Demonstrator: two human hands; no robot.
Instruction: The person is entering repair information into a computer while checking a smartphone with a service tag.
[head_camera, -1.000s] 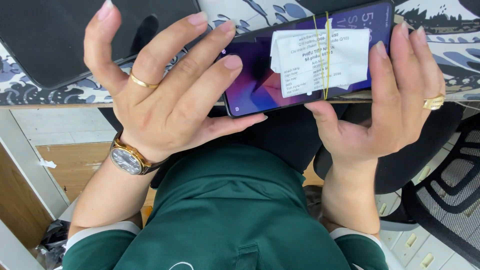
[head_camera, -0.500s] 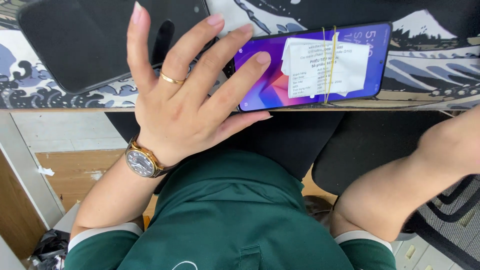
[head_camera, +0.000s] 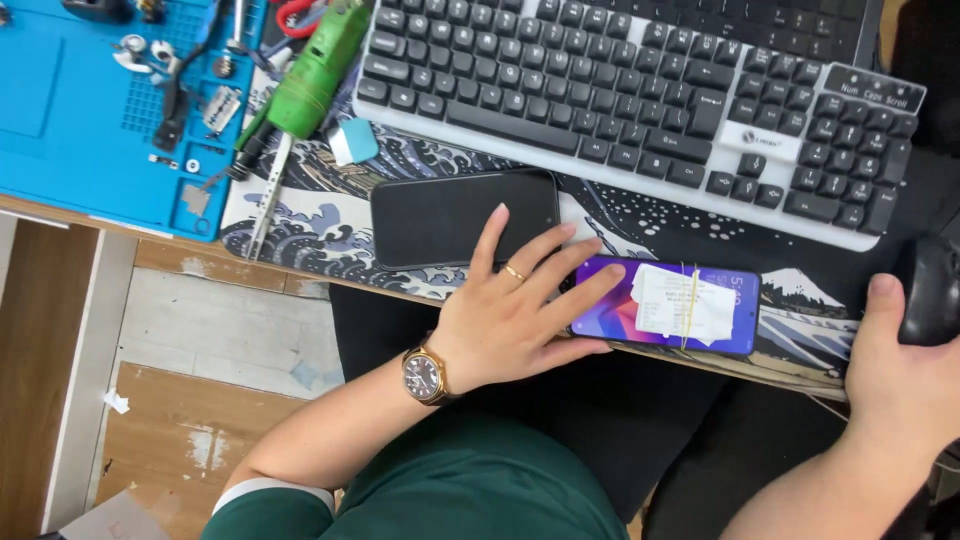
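A phone with a lit purple screen (head_camera: 612, 305) lies on the desk's front edge, a white paper slip held to it by a yellow rubber band. My left hand (head_camera: 510, 315), with a gold ring and wristwatch, rests flat beside it, fingertips touching its left end. A second phone with a dark screen (head_camera: 440, 215) lies just behind my fingers. My right hand (head_camera: 895, 375) is at the right edge, thumb against a black mouse (head_camera: 932, 290); how far it grips the mouse is cut off.
A black-and-white keyboard (head_camera: 640, 95) stands behind the phones on a wave-print desk mat (head_camera: 310, 240). At the back left, a blue repair mat (head_camera: 70, 130) holds small parts and tools. A green rotary tool (head_camera: 305, 85) and a small blue eraser-like block (head_camera: 355, 140) lie nearby.
My right hand let go of the purple-screen phone and went to the mouse at the right. The view tilted up, showing the keyboard and blue mat. My left hand stays at the phone's left end.
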